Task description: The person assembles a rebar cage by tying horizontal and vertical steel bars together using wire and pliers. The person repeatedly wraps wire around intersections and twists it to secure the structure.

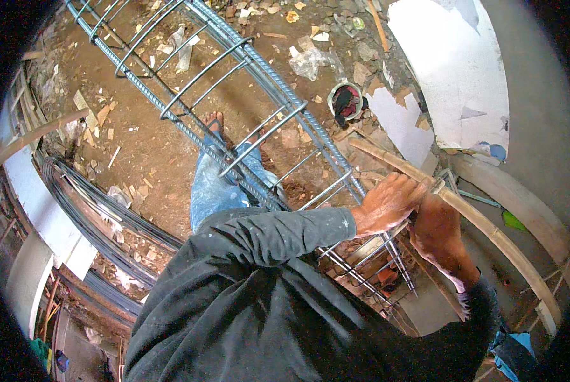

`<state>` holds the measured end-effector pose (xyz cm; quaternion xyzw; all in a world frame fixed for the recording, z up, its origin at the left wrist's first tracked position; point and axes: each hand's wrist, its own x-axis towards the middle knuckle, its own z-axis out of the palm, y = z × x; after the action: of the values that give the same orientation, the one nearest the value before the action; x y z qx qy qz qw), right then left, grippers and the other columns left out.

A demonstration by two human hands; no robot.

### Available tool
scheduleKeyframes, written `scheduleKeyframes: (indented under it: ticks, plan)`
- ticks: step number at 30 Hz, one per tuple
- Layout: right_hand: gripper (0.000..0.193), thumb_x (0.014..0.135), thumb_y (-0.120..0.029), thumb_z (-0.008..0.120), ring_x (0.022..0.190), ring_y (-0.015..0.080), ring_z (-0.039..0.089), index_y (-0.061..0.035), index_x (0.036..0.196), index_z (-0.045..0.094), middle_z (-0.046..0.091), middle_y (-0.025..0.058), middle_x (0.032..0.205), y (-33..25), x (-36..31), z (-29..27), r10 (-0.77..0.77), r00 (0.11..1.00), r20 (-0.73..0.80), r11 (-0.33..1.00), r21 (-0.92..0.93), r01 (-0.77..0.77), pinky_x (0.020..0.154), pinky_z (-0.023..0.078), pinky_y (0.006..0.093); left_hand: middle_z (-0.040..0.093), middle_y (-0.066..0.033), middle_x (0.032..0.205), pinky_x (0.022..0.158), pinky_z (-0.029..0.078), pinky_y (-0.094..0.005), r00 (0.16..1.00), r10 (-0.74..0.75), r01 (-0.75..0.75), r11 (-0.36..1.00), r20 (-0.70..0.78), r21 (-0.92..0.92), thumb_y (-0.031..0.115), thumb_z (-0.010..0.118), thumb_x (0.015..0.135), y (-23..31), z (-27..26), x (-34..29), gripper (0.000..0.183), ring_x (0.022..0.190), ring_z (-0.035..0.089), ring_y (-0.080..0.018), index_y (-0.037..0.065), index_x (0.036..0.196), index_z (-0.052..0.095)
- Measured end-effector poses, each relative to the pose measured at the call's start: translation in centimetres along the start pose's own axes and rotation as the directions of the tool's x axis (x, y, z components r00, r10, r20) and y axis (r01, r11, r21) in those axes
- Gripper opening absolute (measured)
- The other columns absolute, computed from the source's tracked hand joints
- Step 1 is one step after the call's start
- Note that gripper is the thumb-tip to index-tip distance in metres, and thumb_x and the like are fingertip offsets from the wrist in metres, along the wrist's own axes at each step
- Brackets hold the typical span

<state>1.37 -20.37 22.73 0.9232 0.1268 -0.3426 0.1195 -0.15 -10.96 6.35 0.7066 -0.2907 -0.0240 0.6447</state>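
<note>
the left hand (387, 202) lies palm down over the upper right bar of the rebar cage (234, 108), fingers bent and pressed together at the point where a stirrup (326, 191) crosses the bar. whether the fingers pinch anything under them cannot be told. the right hand (439, 235) sits just beside it, touching it at the knuckles, fingers curled inward; its grip is hidden by the back of the hand, so what it holds, if anything, cannot be told.

the cage runs from the top left of the view down to the lower right, lying on its side above the dirt floor (151, 146). it consists of long ribbed bars joined by square stirrups set at intervals. its near end lies under and just below the two hands.

a bamboo pole (488, 229) passes just right of the hands, slanting from the centre toward the lower right. the person's leg in blue jeans (212, 191) shows through the cage, with a bare foot (214, 121) on the dirt. a bundle of dark wire (88, 204) lies at the left. a small round tub (345, 100) holding a dark red rag stands on the floor beyond the cage, near white board pieces (450, 70). rubble and paper scraps cover the floor.
</note>
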Motion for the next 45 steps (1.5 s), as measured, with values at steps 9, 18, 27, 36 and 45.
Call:
scheduleKeyframes:
  ticks: [9, 18, 27, 36, 45]
  plan:
    - [0.027, 0.082, -0.021, 0.072, 0.093, 0.0416, 0.070, -0.0002, 0.100, 0.071, 0.071, 0.0242, 0.098, 3.9, 4.3, -2.8, -0.044, 0.902, 0.429, 0.999, 0.005, 0.046, 0.080, 0.057, 0.0510, 0.060, -0.0149, 0.094, 0.077, 0.048, -0.0450, 0.993, 0.024, -0.001, 0.979, -0.114, 0.202, 0.015, 0.063, 0.089, 0.6, -0.6, 1.2, 0.070, 0.089, 0.061, -0.0325, -0.002, 0.152, 0.040]
    - [0.051, 0.081, -0.033, 0.084, 0.091, 0.0334, 0.071, -0.0008, 0.118, 0.068, 0.076, 0.0186, 0.099, 7.4, 11.4, -4.1, 0.119, 0.554, 0.824, 0.908, 0.135, -0.397, 0.082, 0.056, 0.0468, 0.069, -0.0198, 0.086, 0.050, 0.055, -0.0435, 0.972, -0.194, 0.165, 0.965, 0.134, 0.201, 0.016, 0.067, 0.086, -1.4, 0.4, 4.7, 0.079, 0.064, 0.072, -0.0315, -0.009, 0.153, 0.033]
    - [0.078, 0.074, -0.033, 0.084, 0.133, 0.0381, 0.053, -0.0003, 0.139, 0.055, 0.058, 0.0197, 0.143, 6.6, 6.3, -0.6, -0.175, 0.980, -0.098, 0.949, -0.280, 0.142, 0.120, 0.030, 0.0570, 0.071, -0.0252, 0.079, 0.062, 0.058, -0.0473, 0.949, -0.297, 0.287, 0.952, 0.106, 0.103, 0.005, 0.078, 0.067, -2.8, -1.0, 6.6, 0.093, 0.073, 0.073, -0.0382, -0.024, 0.142, 0.031]
    - [0.032, 0.083, -0.025, 0.065, 0.091, 0.0327, 0.057, -0.0046, 0.108, 0.062, 0.057, 0.0130, 0.096, 9.8, 9.1, 3.2, -0.408, 0.848, -0.339, 0.874, -0.412, 0.256, 0.081, 0.047, 0.0454, 0.070, -0.0302, 0.086, 0.063, 0.059, -0.0505, 0.874, -0.449, 0.453, 0.891, 0.184, 0.019, 0.007, 0.082, 0.067, -3.5, -1.9, 7.6, 0.094, 0.077, 0.073, -0.0450, -0.023, 0.139, 0.030]
    - [0.020, 0.083, -0.015, 0.066, 0.087, 0.0415, 0.064, -0.0019, 0.098, 0.065, 0.064, 0.0206, 0.090, 9.4, 9.4, 2.1, -0.119, 0.990, -0.070, 0.983, -0.149, 0.107, 0.075, 0.052, 0.0514, 0.060, -0.0150, 0.103, 0.082, 0.041, -0.0422, 0.939, -0.265, 0.330, 0.871, -0.218, 0.362, 0.019, 0.060, 0.090, -0.4, 2.9, 5.8, 0.067, 0.092, 0.055, -0.0258, -0.003, 0.150, 0.044]
